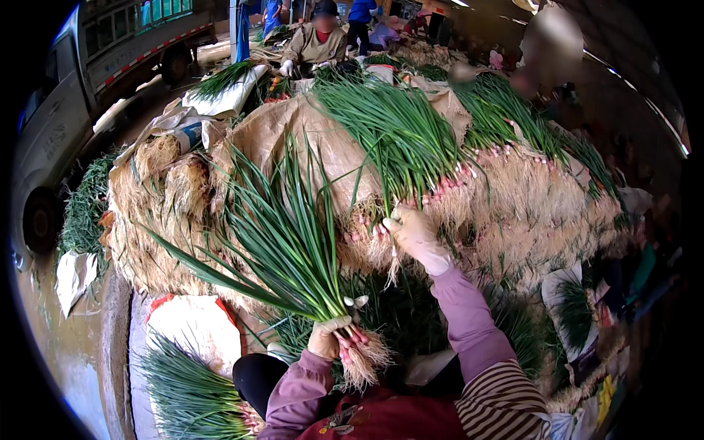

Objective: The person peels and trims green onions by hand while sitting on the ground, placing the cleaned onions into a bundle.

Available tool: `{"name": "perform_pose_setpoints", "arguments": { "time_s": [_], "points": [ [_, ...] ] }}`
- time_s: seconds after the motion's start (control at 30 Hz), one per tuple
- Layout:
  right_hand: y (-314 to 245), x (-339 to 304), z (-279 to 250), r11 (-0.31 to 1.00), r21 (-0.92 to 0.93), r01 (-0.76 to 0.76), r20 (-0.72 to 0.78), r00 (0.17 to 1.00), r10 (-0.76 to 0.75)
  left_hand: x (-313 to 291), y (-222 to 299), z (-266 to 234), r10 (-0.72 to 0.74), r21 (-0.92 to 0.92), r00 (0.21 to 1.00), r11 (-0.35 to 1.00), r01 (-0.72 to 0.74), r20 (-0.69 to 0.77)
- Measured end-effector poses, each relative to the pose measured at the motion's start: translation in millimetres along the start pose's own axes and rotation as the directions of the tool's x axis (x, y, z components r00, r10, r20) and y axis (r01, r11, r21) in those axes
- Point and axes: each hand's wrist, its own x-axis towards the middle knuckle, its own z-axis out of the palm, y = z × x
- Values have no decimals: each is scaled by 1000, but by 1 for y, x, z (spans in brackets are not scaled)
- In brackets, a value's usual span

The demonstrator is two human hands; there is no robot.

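Note:
My left hand [325, 340], in a pale glove, is closed round a bunch of spring onions [286, 238] just above their pinkish bulbs. The long green leaves fan up and to the left, and the stringy roots [363, 361] hang to the right of the hand. My right hand [412, 233], gloved too, reaches forward to the near edge of a large heap of spring onions [396, 128]. Its fingers pinch a spring onion near the bulb, with roots dangling below. The exact grip is partly hidden by the hand.
A brown sack [293, 128] lies over the root-covered pile. More spring onions [194, 389] rest beside a white sack [194, 326] at lower left. Another heap [506, 110] extends right. Across the pile sits a person [317, 45]; a truck [95, 73] stands at far left.

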Motion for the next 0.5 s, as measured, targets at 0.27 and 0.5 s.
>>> {"name": "perform_pose_setpoints", "arguments": {
  "time_s": [0.27, 0.5],
  "points": [
    [-35, -109, 71, 876, 276, 396, -51, 916, -398, 1, -5, -1, -123, 203, 976, 966, 160, -180],
    [-2, -81, 96, 977, -97, 187, -248, 947, -206, -8, 1, 7, -21, -10, 998, 1000, 20, -65]
  ]
}}
